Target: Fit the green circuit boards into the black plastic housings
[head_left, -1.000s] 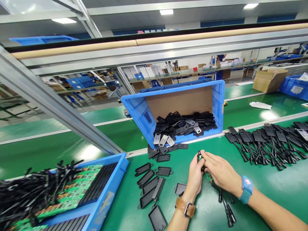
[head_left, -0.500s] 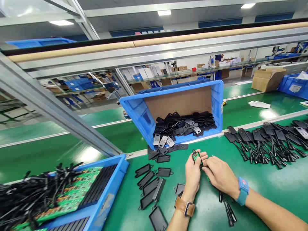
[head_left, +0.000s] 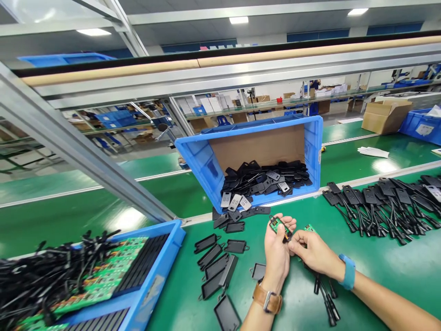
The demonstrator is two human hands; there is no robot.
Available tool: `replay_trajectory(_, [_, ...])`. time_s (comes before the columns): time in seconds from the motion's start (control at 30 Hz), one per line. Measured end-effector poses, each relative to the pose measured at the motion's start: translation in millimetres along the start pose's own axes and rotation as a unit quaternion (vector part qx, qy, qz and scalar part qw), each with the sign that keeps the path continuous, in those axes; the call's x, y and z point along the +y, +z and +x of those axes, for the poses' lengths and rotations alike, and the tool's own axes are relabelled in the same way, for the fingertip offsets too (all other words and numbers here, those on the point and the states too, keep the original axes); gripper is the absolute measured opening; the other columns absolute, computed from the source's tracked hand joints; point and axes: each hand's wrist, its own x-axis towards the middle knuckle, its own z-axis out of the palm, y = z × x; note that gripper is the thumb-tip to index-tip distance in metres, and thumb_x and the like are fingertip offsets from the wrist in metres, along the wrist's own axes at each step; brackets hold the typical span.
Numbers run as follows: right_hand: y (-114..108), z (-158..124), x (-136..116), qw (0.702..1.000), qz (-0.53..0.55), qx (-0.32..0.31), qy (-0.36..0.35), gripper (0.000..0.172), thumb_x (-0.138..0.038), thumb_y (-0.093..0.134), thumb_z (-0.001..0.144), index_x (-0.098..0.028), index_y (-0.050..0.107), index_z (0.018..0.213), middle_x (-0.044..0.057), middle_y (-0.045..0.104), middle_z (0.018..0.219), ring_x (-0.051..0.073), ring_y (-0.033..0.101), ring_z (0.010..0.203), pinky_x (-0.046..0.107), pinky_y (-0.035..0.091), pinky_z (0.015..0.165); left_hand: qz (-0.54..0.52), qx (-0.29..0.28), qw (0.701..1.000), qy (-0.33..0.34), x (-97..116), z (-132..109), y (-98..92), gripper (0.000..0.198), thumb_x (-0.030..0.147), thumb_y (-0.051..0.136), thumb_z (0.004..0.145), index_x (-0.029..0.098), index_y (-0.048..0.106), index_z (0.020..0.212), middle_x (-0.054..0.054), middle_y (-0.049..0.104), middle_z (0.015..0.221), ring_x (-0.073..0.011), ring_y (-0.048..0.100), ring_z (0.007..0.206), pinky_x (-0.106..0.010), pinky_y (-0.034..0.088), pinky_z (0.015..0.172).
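Note:
My left hand (head_left: 278,250) is closed around a small green circuit board (head_left: 275,224) seated in a black plastic case with a loop at its top end, the thumb pressing on the board. Thin coloured wires show at the board's lower end. There my right hand (head_left: 312,253) pinches the black cable, mostly hidden by its fingers. Another green circuit board (head_left: 309,227) lies on the bench, partly behind my right hand. Black cables with plug ends (head_left: 329,303) stick out below that hand. Several open black case halves (head_left: 215,266) lie left of my left hand.
A tipped blue bin (head_left: 319,151) beyond my hands holds black covers (head_left: 262,181), some spilling out. Cabled black units (head_left: 372,197) lie in a row at right. At left, a blue crate (head_left: 175,248) holds boards with cables. A metal post (head_left: 113,170) rises behind the crate.
The board in my left hand has tilted, showing more of its green face and wires. My right hand has shifted slightly and its wrist turned, uncovering more of the board behind it.

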Motion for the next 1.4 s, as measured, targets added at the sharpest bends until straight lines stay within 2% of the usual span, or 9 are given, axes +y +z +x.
replay_trajectory(0.07, [0.8,-1.1,-1.5,1.000,0.021,-0.011,0.010,0.031,-0.041,0.052,0.095,-0.018,0.055,0.074,-0.001,0.060,0.065,0.013,0.051,0.058,0.023,0.037,0.058,0.005,-0.001,1.000,0.007,0.1,-0.5,0.4,0.037,0.035,0.075,0.081,0.019,0.059,0.111,-0.007,0.068,0.101,-0.0194,0.066,0.094,-0.037,0.049,0.092])
replay_trajectory(0.23, [2.4,-4.0,-5.3,0.995,-0.056,0.068,-0.046,0.020,-0.031,0.055,0.094,-0.019,0.057,0.078,0.000,0.062,0.073,0.015,0.054,0.068,0.026,0.040,0.067,0.008,-0.010,1.000,0.020,1.8,-1.6,2.7,0.040,0.038,0.077,0.079,0.020,0.058,0.109,-0.007,0.067,0.099,-0.0193,0.065,0.091,-0.038,0.049,0.091])
replay_trajectory(0.53, [2.2,-5.7,-3.4,0.982,-0.113,0.112,-0.099,0.020,-0.029,0.058,0.094,-0.020,0.060,0.076,0.001,0.064,0.074,0.018,0.056,0.074,0.030,0.042,0.075,0.003,-0.014,1.000,0.017,2.0,-2.5,4.2,0.041,0.040,0.077,0.078,0.021,0.057,0.108,-0.006,0.067,0.096,-0.0191,0.065,0.089,-0.038,0.049,0.090])
replay_trajectory(0.83, [-2.2,3.1,-0.5,0.998,0.018,0.057,-0.010,0.024,-0.036,0.061,0.087,-0.018,0.060,0.072,-0.001,0.059,0.065,0.013,0.051,0.061,0.024,0.040,0.058,-0.029,-0.024,0.999,-0.005,1.1,-4.2,4.7,0.039,0.038,0.077,0.079,0.021,0.058,0.108,-0.006,0.068,0.098,-0.0205,0.065,0.093,-0.040,0.047,0.094])
replay_trajectory(1.07, [-1.8,5.9,6.6,0.997,0.063,0.036,0.017,0.030,-0.037,0.063,0.085,-0.018,0.053,0.064,-0.002,0.055,0.057,0.011,0.047,0.053,0.023,0.036,0.051,0.007,-0.032,0.999,0.026,-4.3,-4.5,4.1,0.039,0.040,0.076,0.079,0.020,0.058,0.108,-0.006,0.068,0.096,-0.0210,0.066,0.093,-0.039,0.048,0.092])
replay_trajectory(1.23, [-2.4,5.8,9.1,0.997,0.072,0.024,0.032,0.030,-0.039,0.063,0.085,-0.018,0.052,0.066,-0.002,0.055,0.056,0.011,0.046,0.050,0.022,0.034,0.050,0.052,-0.040,0.997,0.050,-6.9,-5.1,4.3,0.037,0.042,0.073,0.082,0.020,0.058,0.107,-0.006,0.069,0.094,-0.0207,0.066,0.091,-0.037,0.049,0.090])
replay_trajectory(1.4, [-0.1,5.3,9.5,0.998,0.024,0.060,0.021,0.027,-0.035,0.062,0.084,-0.018,0.052,0.065,-0.004,0.053,0.057,0.011,0.044,0.053,0.023,0.034,0.053,0.050,-0.024,0.998,0.043,-5.2,-5.3,5.2,0.042,0.044,0.077,0.078,0.021,0.058,0.107,-0.006,0.069,0.094,-0.0208,0.066,0.091,-0.038,0.049,0.091])
